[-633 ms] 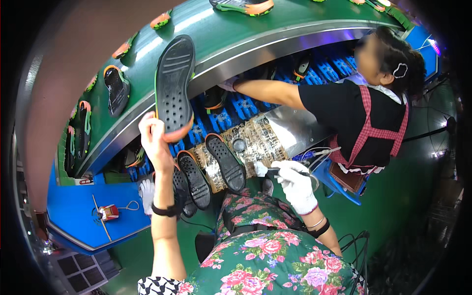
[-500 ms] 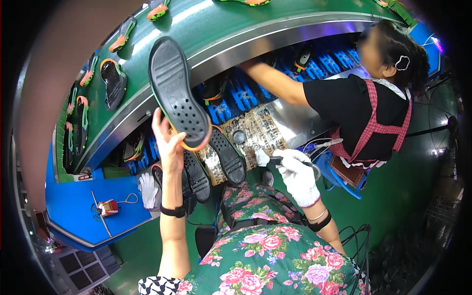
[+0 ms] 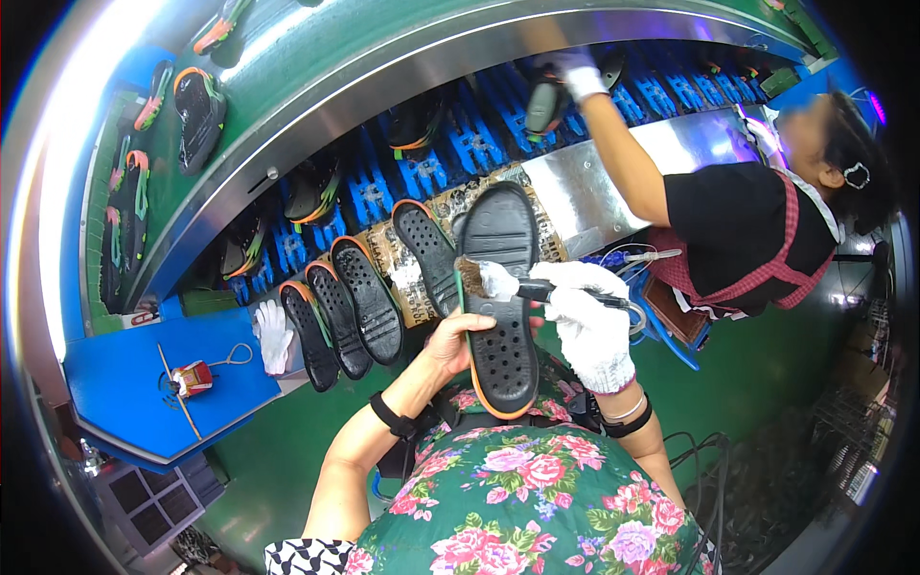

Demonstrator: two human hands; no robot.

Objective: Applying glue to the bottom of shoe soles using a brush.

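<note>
My bare left hand [image 3: 451, 343] grips the edge of a black shoe sole [image 3: 505, 369] with an orange and green rim. The sole is held in front of my apron, its holed end toward me and its ribbed end away. My right hand [image 3: 586, 321], in a white glove, is closed around the dark handle of a brush [image 3: 491, 282]. The brown bristles lie over the sole's left edge near its middle. Just beyond, another black sole [image 3: 426, 251] rests on the stained, patterned sheet [image 3: 467, 203], partly covered by the held one.
Several black soles [image 3: 369, 305] lie in a row at the left of the sheet. A green conveyor [image 3: 278, 86] carrying shoe pieces curves above blue racks [image 3: 422, 177]. At left is a blue table [image 3: 125, 379] with a white glove [image 3: 273, 335]. A co-worker [image 3: 747, 240] reaches across at right.
My left hand has brought the sole down from near the conveyor to in front of me, its holed end now toward me. The brush has come to its edge. The co-worker's arm moved right.
</note>
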